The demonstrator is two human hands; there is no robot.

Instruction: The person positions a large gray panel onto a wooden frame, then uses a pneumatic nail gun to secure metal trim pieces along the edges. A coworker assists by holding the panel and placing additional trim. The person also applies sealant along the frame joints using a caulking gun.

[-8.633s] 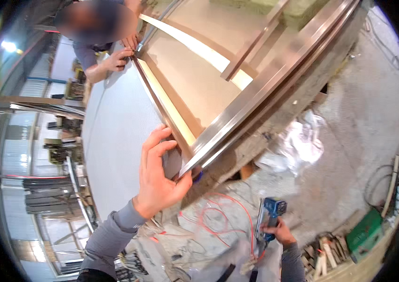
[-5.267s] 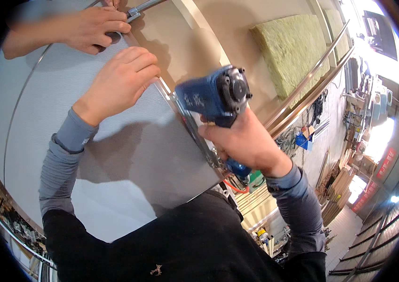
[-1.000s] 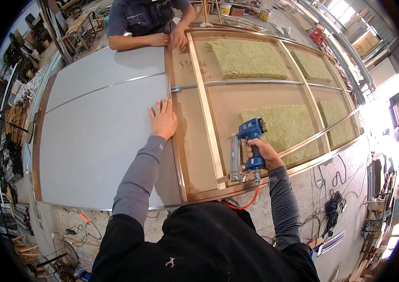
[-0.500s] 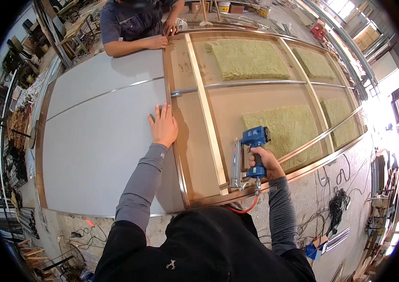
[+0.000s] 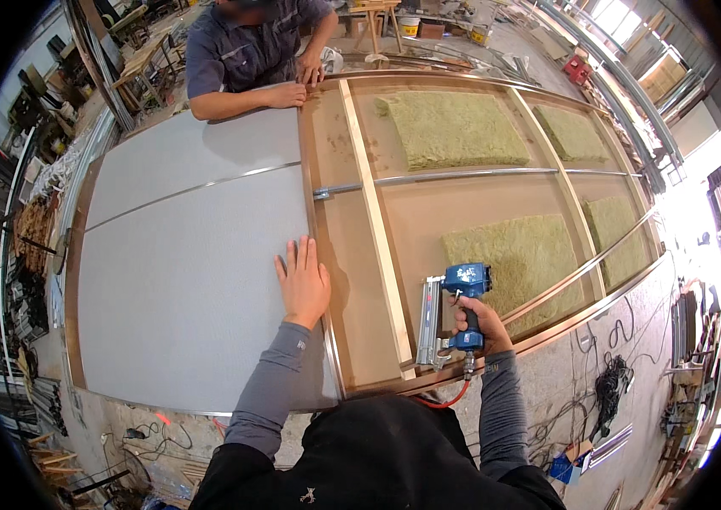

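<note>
The left hand (image 5: 305, 285) has slid a little toward the person along the edge of the sheet (image 5: 182, 280), lying flat there and gripping nothing. Well apart from it, the right hand (image 5: 483, 325) is clamped round the nailer (image 5: 466, 280), earlier at the brown strip (image 5: 308, 187), now off it beside the slat's (image 5: 380, 242) near end; fastening along the strip therefore seems paused.

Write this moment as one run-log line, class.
left hand: palm-down at grey panel edge | right hand: gripping blue nail gun | co-worker: hands near panel's far corner
</note>
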